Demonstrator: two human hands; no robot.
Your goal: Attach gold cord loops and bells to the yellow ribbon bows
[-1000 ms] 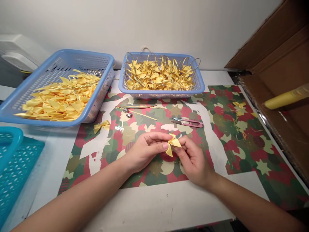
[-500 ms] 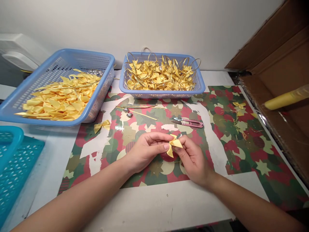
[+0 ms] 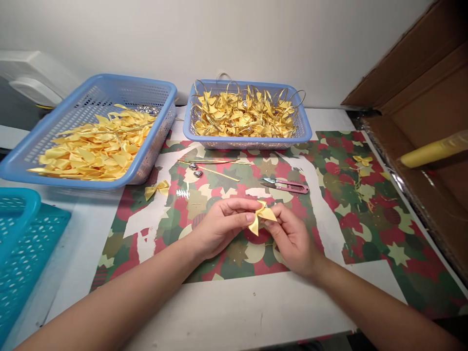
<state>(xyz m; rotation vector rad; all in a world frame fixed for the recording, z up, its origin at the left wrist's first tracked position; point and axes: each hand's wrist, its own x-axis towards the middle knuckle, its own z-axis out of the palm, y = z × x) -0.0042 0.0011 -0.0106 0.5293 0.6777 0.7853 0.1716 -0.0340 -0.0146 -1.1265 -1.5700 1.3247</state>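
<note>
A small yellow ribbon bow [image 3: 260, 217] is pinched between both my hands just above the patterned paper. My left hand [image 3: 219, 225] grips it with thumb and fingers closed on its left side. My right hand [image 3: 292, 239] pinches its right side. Beyond my hands on the paper lie pink thread snips [image 3: 287, 185], two small silver bells [image 3: 195, 170] and thin gold cords [image 3: 212, 165]. Another yellow bow [image 3: 157, 189] lies loose to the left.
A blue basket [image 3: 153, 90] of plain yellow bows stands at the back left. A second blue basket [image 3: 248, 142] holds bows with gold loops. A teal basket [image 3: 22, 234] sits at the left edge. An open cardboard box [image 3: 420, 97] rises on the right, with bow scraps [image 3: 361, 163] near it.
The bow has turned slightly between my fingers, its tail now hanging lower left. My hands stay in nearly the same place.
</note>
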